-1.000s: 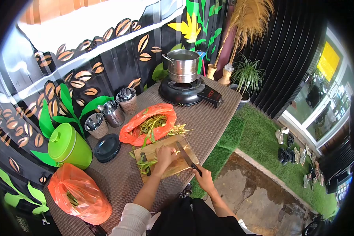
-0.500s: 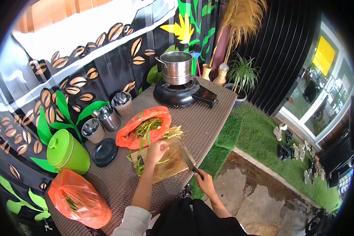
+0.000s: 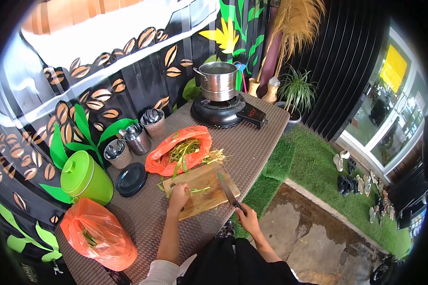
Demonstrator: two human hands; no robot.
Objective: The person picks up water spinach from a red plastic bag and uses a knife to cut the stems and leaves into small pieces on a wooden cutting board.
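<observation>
My right hand (image 3: 247,219) is closed round the black handle of a knife (image 3: 227,190). Its blade points up and away over the right side of the wooden cutting board (image 3: 209,199). At the board's left side, my left hand (image 3: 179,195) is closed on green stems (image 3: 200,189), whose ends poke out to the right of the fingers. Beyond the board an open orange plastic bag (image 3: 156,164) holds a heap of leafy stems (image 3: 188,151). Pale roots (image 3: 217,156) spread from the bag onto the table.
A steel pot (image 3: 218,81) stands on a black portable stove (image 3: 217,114) at the table's far end. Along the wall are cutlery cups (image 3: 153,127), a black lid (image 3: 131,179) and a green lidded bucket (image 3: 91,178). A tied orange bag (image 3: 102,240) sits near left.
My left hand has moved left and nearer to me, to the board's left side, closing on the stems there. The knife stays in my right hand, nearly where it was.
</observation>
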